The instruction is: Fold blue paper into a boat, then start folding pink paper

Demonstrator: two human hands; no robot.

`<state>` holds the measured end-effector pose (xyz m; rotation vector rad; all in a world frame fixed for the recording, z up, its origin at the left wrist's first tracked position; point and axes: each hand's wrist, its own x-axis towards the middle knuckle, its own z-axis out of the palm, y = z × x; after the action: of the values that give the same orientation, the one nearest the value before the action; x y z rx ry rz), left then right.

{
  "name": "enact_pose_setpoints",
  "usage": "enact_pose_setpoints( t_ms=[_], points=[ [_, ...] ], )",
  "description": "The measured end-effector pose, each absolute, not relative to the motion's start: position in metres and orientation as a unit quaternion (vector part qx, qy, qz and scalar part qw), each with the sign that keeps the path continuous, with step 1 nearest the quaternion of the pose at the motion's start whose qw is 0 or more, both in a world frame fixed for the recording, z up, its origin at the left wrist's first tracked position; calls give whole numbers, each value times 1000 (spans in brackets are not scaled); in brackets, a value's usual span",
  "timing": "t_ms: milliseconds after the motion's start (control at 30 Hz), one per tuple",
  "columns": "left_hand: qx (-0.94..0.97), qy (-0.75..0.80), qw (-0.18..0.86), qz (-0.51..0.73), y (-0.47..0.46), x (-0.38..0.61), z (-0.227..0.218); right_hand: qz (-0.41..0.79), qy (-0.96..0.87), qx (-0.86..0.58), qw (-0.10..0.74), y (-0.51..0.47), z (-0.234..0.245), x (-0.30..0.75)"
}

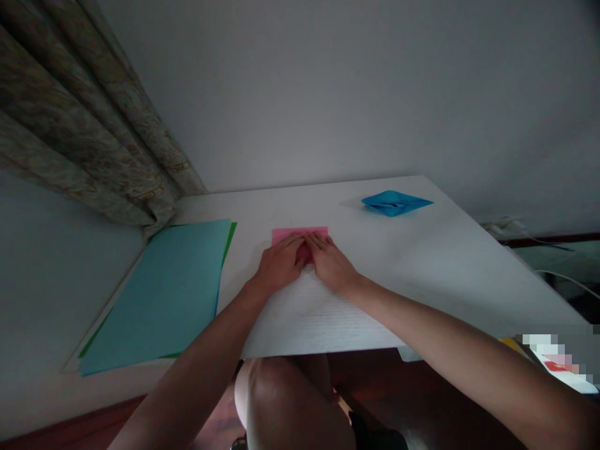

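The head view shows one white table [422,269] set against a plain wall, and on it three paper items. The first is a single pink paper [300,235], folded into a low rectangle near the middle of the tabletop. The second is one blue folded figure [396,202] lying well apart from it, towards the far right corner. The third is one stack of sheets [169,294] at the left edge, light blue on top with a green sheet's border [229,240] showing beneath it; how many sheets lie in the stack cannot be told. Two hands are in view. The left hand [280,265] and the right hand [330,265] lie side by side, palms down, their fingers stretched forward and meeting at the tips on the near edge of the pink paper. Neither hand grips anything: both are flat and spread, pressing on the paper. Both forearms reach in from the bottom, converging towards the centre. One bare knee [281,400] shows below the table's near edge, and one patterned curtain [94,144] hangs at the upper left.
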<state>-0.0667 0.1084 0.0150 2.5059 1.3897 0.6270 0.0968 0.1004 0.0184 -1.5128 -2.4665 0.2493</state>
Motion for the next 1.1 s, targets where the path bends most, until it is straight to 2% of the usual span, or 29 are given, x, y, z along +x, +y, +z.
enact_pose_setpoints(
  t_ms=[200,433,567,800,967,1100],
  points=[
    [869,471,56,140,110,-66,3,61,-855,-506,96,102,23,92],
    [869,479,65,107,109,-61,10,34,-840,-536,77,101,31,85],
    [869,470,77,134,113,-64,9,29,-829,-554,69,105,34,86],
    [829,493,160,208,143,-99,1,106,-859,-499,47,122,35,116],
    [839,516,84,151,137,-98,2,47,-873,-485,34,118,33,106],
    [844,525,28,104,122,-87,7,39,-887,-456,59,117,27,86]
  ],
)
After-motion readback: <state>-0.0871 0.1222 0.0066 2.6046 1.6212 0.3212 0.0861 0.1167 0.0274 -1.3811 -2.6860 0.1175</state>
